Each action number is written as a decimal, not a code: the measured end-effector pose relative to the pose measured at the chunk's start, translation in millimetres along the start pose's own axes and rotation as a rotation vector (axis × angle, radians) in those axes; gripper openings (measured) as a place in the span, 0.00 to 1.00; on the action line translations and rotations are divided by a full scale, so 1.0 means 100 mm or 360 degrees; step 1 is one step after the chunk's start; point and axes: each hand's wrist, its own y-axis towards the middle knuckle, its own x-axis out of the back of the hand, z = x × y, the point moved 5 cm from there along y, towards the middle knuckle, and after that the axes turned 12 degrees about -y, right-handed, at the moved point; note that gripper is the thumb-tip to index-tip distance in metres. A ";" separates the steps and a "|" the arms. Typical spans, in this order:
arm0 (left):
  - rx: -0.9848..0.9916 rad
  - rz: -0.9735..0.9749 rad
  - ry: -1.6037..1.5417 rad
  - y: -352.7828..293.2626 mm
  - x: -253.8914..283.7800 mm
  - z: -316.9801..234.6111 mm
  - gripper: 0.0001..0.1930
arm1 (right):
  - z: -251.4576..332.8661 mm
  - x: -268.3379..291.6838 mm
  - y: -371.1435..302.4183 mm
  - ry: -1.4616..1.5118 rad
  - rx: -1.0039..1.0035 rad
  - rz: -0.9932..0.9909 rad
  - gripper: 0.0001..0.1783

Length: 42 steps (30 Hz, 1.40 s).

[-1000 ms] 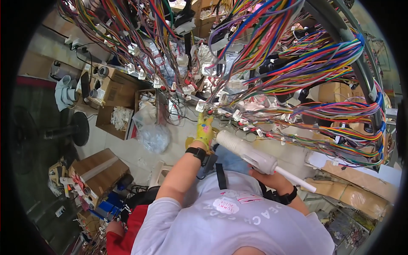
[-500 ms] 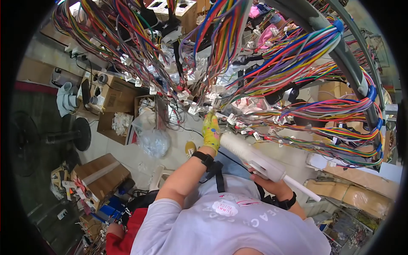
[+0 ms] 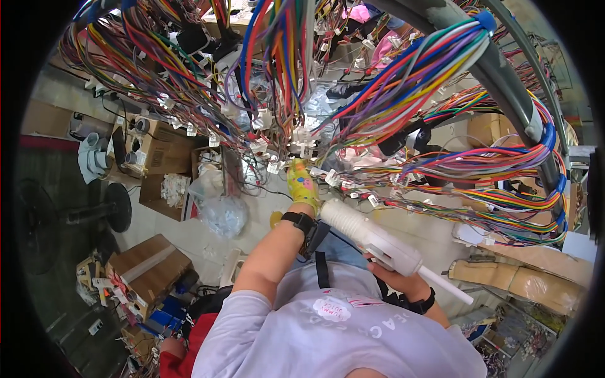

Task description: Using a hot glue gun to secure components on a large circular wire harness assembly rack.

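My left hand [image 3: 303, 184], in a yellow patterned glove, reaches up to the lower ends of the hanging wire bundles. Its fingers are closed at a white wire connector [image 3: 305, 152], and the fingertips are partly hidden among the connectors. My right hand [image 3: 398, 277] is wrapped round the handle of a white glue gun [image 3: 391, 247]. The gun's ribbed front end points up and left, beside my left wrist. A white glue stick [image 3: 446, 285] sticks out of its back. Coloured wires [image 3: 403, 88] spread from the connectors to a grey metal frame [image 3: 498, 82].
Tied wire bundles [image 3: 504, 157] hang along the frame at the right. Left of me stand an open carton [image 3: 148, 203], a plastic bag [image 3: 224, 216], a taped cardboard box [image 3: 154, 268] and a dark fan [image 3: 116, 208]. A wrapped brown roll [image 3: 517, 283] lies at the right.
My left hand and the glue gun have shifted slightly left and up in the picture. The wire bundles appear farther left too. Both hands keep the same posture.
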 end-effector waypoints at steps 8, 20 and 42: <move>0.0486 0.0172 -0.1574 0.06 -0.33 0.06 0.23 | 0.07 0.03 0.00 0.0418 -0.0167 -0.0216 0.20; 0.0908 0.0503 -0.2044 -0.52 0.12 -0.02 0.21 | -0.04 -0.03 -0.04 0.0152 -0.0116 -0.0113 0.22; 0.1000 0.0737 -0.2025 -1.10 0.92 -0.33 0.19 | -0.21 -0.46 0.12 0.0555 -0.0123 0.0246 0.30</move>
